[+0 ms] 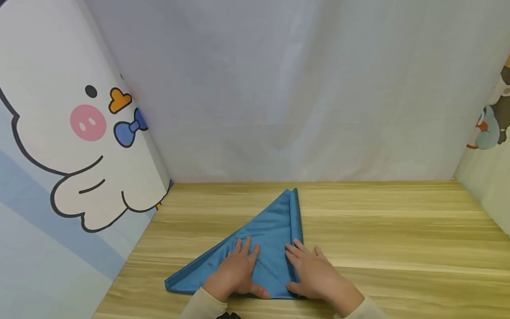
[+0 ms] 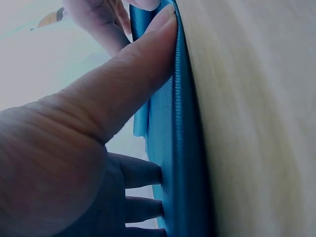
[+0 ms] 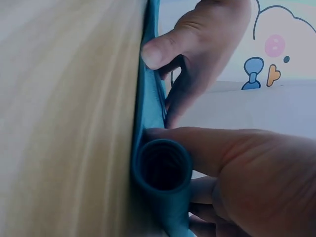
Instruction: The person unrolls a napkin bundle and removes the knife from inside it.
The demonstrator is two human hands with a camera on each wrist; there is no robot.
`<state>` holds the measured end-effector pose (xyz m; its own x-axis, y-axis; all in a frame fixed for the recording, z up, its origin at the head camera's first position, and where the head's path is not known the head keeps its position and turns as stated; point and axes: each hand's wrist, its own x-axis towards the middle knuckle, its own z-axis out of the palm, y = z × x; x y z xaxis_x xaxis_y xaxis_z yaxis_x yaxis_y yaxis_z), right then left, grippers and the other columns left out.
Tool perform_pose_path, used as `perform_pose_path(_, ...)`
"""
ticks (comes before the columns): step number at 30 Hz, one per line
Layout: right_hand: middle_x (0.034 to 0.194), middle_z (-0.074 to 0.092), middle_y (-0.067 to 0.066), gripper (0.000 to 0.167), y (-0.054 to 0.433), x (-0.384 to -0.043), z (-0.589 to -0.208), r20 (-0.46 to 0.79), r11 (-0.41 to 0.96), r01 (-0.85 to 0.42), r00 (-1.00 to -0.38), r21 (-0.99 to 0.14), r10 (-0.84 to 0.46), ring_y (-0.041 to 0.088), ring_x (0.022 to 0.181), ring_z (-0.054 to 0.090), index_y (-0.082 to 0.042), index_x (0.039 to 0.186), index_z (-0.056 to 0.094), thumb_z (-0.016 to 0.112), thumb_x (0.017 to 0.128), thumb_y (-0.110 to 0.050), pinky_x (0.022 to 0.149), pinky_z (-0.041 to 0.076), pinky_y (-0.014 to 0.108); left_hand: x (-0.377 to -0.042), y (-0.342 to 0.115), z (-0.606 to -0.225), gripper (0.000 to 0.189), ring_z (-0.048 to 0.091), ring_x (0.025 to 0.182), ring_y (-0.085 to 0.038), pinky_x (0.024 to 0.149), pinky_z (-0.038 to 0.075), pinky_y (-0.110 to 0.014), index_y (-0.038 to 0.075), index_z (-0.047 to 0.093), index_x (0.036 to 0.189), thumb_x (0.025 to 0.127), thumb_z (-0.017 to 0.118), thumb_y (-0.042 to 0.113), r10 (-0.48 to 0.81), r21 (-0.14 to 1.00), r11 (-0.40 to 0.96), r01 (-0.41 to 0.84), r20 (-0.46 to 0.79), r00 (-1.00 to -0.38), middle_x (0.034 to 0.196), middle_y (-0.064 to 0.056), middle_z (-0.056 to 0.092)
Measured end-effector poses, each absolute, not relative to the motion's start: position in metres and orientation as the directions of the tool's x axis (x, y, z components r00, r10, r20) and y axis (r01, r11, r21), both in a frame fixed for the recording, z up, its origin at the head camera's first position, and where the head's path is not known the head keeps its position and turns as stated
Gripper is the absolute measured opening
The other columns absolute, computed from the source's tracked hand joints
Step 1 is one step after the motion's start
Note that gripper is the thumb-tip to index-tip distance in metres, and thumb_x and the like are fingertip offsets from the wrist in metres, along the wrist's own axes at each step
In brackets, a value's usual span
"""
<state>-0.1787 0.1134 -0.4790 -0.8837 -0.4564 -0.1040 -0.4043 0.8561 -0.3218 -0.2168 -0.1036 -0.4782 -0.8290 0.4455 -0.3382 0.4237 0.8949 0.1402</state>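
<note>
A blue satin-like cloth [image 1: 267, 226] lies on the table as a triangle, its right side rolled into a narrow tube [image 1: 295, 217]. The tube's round open end [image 3: 164, 165] faces the camera in the right wrist view. My left hand [image 1: 235, 272] rests spread on the cloth's middle, with the thumb [image 2: 143, 59] on the cloth near its front edge. Over the rolled side lies my right hand [image 1: 312, 270], fingers reaching across the tube. Its thumb touches the cloth just left of the tube, near the front end. Part of the tube is hidden beneath this hand.
The wood-grain table [image 1: 398, 239] extends to both sides of the cloth. A pale curtain [image 1: 303, 97] hangs along the back edge. At the left stands a panel with a cartoon duck [image 1: 52, 110]; more cartoon figures [image 1: 492, 115] show on the right side.
</note>
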Motion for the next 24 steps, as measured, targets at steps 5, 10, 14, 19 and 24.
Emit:
perform_pose_path(5,0.151,0.038,0.007,0.077,0.117,-0.179,-0.476,-0.122,0.870,-0.373,-0.895,-0.323,-0.429,0.031,0.143,0.025,-0.002,0.140,0.050,0.075,0.080,-0.043,0.104,0.022,0.067,-0.217,-0.104,-0.479,0.119,0.015,0.142,-0.044,0.102,0.034,-0.060,0.008,0.030,0.152,0.062,0.072,0.074,0.446,0.143,0.895,0.423,-0.334,-0.830,0.157,-0.020,0.016)
perform_pose_path(10,0.152,0.037,0.007,0.077,0.122,-0.177,-0.472,-0.127,0.871,-0.349,-0.902,-0.344,-0.412,0.034,0.141,0.028,-0.002,0.140,0.049,0.075,0.080,-0.042,0.104,0.024,0.067,-0.216,-0.104,-0.478,0.119,0.014,0.142,-0.044,0.102,0.033,-0.060,0.008,0.029,0.152,0.063,0.072,0.074,0.449,0.149,0.893,0.424,-0.330,-0.830,0.157,-0.020,0.016)
perform_pose_path(14,0.152,0.036,0.009,0.077,0.124,-0.176,-0.469,-0.123,0.870,-0.345,-0.904,-0.354,-0.408,0.035,0.138,0.032,0.000,0.140,0.048,0.077,0.080,-0.038,0.103,0.026,0.065,-0.215,-0.104,-0.479,0.119,0.014,0.142,-0.044,0.102,0.034,-0.059,0.007,0.030,0.152,0.062,0.072,0.074,0.453,0.149,0.891,0.428,-0.324,-0.830,0.157,-0.020,0.016)
perform_pose_path(19,0.152,0.036,0.011,0.076,0.125,-0.176,-0.467,-0.108,0.864,-0.353,-0.903,-0.359,-0.415,0.036,0.137,0.034,0.002,0.139,0.048,0.077,0.079,-0.035,0.102,0.029,0.064,-0.216,-0.105,-0.479,0.119,0.015,0.142,-0.045,0.101,0.034,-0.060,0.007,0.030,0.151,0.063,0.073,0.073,0.460,0.150,0.888,0.435,-0.316,-0.829,0.157,-0.021,0.017)
perform_pose_path(24,0.152,0.036,0.012,0.075,0.129,-0.175,-0.465,-0.109,0.858,-0.350,-0.903,-0.376,-0.416,0.035,0.135,0.038,0.003,0.138,0.049,0.078,0.079,-0.034,0.103,0.032,0.061,-0.216,-0.105,-0.478,0.119,0.015,0.142,-0.045,0.101,0.034,-0.061,0.006,0.030,0.152,0.063,0.073,0.073,0.462,0.151,0.887,0.437,-0.320,-0.827,0.157,-0.021,0.017)
